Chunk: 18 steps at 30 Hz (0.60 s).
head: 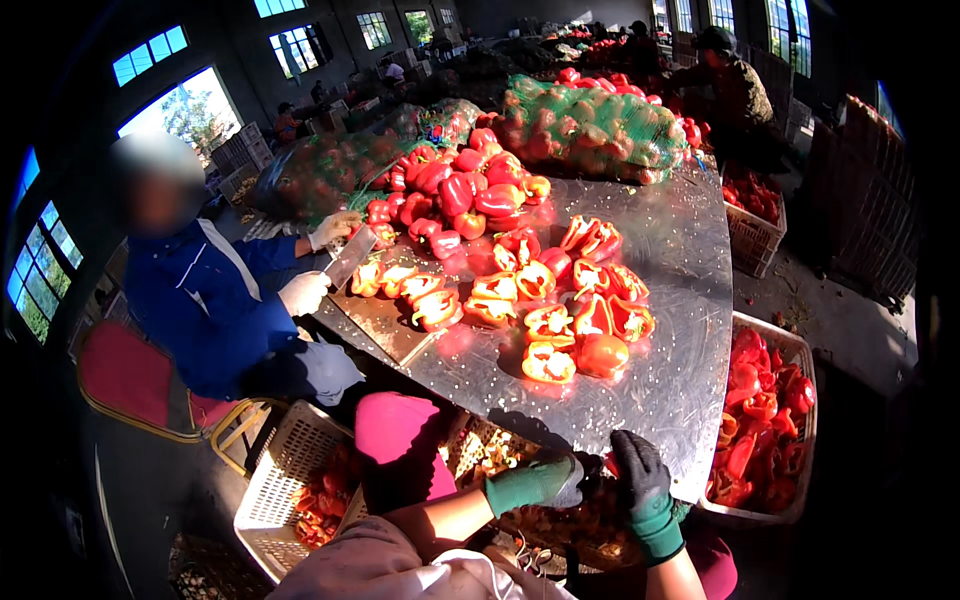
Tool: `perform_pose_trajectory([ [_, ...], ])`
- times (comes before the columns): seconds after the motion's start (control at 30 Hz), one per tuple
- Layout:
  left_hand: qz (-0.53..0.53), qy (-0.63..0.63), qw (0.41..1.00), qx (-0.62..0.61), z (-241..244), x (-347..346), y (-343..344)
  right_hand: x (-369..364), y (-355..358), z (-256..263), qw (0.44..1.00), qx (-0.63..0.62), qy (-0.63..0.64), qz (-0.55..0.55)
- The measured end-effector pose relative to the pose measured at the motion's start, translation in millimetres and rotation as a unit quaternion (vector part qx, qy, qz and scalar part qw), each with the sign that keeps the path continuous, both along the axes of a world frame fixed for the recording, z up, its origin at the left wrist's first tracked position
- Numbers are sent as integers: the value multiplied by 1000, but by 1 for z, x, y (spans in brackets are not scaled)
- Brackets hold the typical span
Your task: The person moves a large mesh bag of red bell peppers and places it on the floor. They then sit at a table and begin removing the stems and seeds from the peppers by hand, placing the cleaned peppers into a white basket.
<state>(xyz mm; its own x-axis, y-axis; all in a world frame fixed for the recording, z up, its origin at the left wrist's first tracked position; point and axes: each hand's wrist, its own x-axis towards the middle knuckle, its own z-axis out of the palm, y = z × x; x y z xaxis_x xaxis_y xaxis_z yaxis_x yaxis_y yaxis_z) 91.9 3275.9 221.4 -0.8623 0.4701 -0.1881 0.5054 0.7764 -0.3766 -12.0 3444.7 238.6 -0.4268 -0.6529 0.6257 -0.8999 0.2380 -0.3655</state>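
Both my hands wear dark gloves with green cuffs and are close together at the near edge of the metal table (660, 225). My left hand (551, 480) is partly in shadow, and what its fingers hold cannot be made out. Beside it is my right hand (637, 465), with a small red piece, seemingly pepper, showing between the two. Beyond them on the table lie cut-open red bell peppers (550, 362) and a rounded pepper piece (602, 355). Farther back rises a heap of whole red bell peppers (457, 191).
At the left a co-worker (210, 300) holds a cleaver (351, 257) over a wooden board (375, 322). Crates of red peppers stand right (806, 450) and lower left (259, 480). A crate of scraps (487, 450) is below my hands. Green net sacks (585, 127) lie behind.
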Motion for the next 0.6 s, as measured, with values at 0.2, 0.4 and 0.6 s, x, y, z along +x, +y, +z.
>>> perform_pose_trajectory([
  [0.2,244,-138,832,480,6,0,-13,-42,-4,-35,892,-46,-446,61],
  [0.4,247,88,761,593,-4,-34,-12,-96,73,-55,853,-332,-368,-164],
  [0.6,219,185,811,510,-50,-96,-29,-109,84,-45,933,-159,-242,-213],
])
